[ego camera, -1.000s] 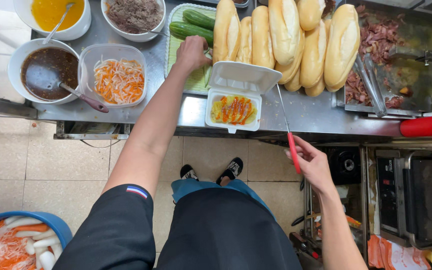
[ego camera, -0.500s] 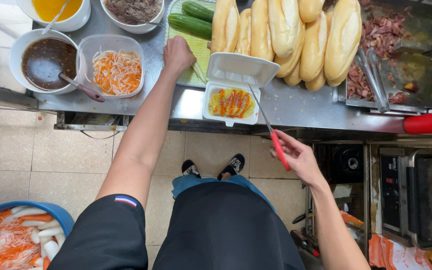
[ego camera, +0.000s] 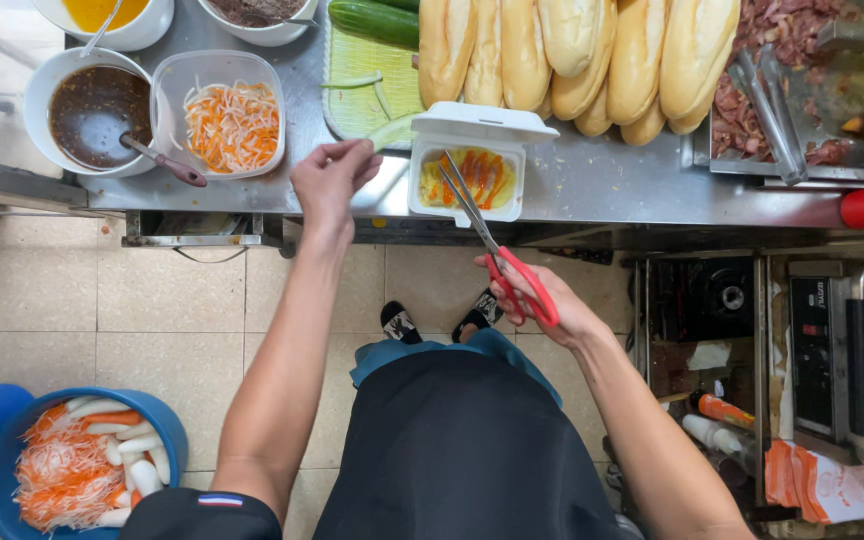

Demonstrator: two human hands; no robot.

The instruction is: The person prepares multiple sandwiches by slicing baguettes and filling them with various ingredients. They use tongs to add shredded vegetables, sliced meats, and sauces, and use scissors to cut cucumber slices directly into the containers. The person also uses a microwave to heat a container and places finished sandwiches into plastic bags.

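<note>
a white foam box (ego camera: 472, 178) of cut filling is sitting open at the steel counter's (ego camera: 602, 190) edge; the right hand (ego camera: 537, 300) is gripping red-handled scissors (ego camera: 497, 250) over it; the left hand (ego camera: 332, 180) is pinching a cucumber strip (ego camera: 392, 130) beside it; baguettes (ego camera: 572, 55) are lying behind.

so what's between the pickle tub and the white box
In the head view, the left hand with a cucumber strip, over bare steel counter, lies between pickle tub and white box.

Black short-sleeve top w/ small striped sleeve patch, black apron, blue trousers, black sandals
</note>
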